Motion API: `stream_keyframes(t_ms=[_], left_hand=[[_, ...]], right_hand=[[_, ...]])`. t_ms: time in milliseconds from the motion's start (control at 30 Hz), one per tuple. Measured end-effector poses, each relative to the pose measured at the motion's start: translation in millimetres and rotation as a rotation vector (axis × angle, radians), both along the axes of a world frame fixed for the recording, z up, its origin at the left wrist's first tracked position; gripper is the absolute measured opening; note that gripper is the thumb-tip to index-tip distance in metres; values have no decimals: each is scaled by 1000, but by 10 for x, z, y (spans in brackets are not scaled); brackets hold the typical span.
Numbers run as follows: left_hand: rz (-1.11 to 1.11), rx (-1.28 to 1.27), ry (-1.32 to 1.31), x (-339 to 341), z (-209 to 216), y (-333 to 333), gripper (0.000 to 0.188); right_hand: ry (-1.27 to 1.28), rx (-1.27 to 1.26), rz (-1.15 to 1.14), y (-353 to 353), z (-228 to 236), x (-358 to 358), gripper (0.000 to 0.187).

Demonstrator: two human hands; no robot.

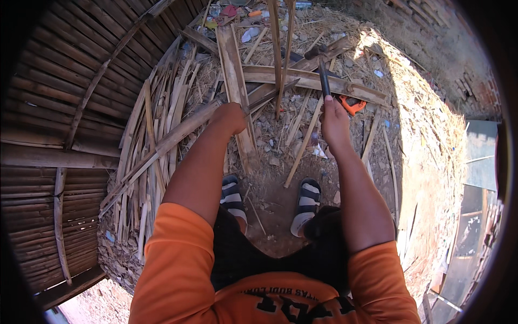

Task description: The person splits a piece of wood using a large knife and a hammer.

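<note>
My right hand (334,120) grips the dark handle of a hammer (322,67), whose head is raised above a wooden plank (318,82) lying crosswise. My left hand (232,116) is closed over a long bamboo slat (170,140) that runs down to the left, right beside an upright-lying board (236,75). Two thin vertical bamboo strips (280,54) stand between both hands. My feet in striped sandals (307,197) rest on the dirt below.
A woven bamboo wall panel (59,108) fills the left side. A pile of split bamboo strips (145,162) lies beside it. An orange-handled tool (352,104) lies by the plank. Straw, scraps and litter cover the ground; a brick wall (475,92) stands far right.
</note>
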State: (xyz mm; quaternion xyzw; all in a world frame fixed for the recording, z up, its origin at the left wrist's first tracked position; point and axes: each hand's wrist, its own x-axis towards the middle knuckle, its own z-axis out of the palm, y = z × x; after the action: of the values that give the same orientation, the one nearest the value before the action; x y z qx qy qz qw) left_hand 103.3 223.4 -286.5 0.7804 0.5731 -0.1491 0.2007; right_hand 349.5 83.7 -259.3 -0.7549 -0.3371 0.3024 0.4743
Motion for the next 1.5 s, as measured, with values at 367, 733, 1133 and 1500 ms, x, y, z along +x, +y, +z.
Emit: stream_keyframes(t_ms=[367, 733, 1133, 1500], left_hand=[[21, 31, -72, -10, -32, -40, 31], [-47, -61, 17, 37, 65, -56, 39], [-16, -15, 31, 2, -83, -29, 29], [-31, -2, 16, 6, -100, -39, 28]], right_hand=[[-216, -157, 110, -101, -437, -141, 49], [-400, -188, 130, -166, -475, -103, 50], [-412, -243, 124, -143, -405, -174, 55], [-211, 84, 39, 57, -72, -161, 48]])
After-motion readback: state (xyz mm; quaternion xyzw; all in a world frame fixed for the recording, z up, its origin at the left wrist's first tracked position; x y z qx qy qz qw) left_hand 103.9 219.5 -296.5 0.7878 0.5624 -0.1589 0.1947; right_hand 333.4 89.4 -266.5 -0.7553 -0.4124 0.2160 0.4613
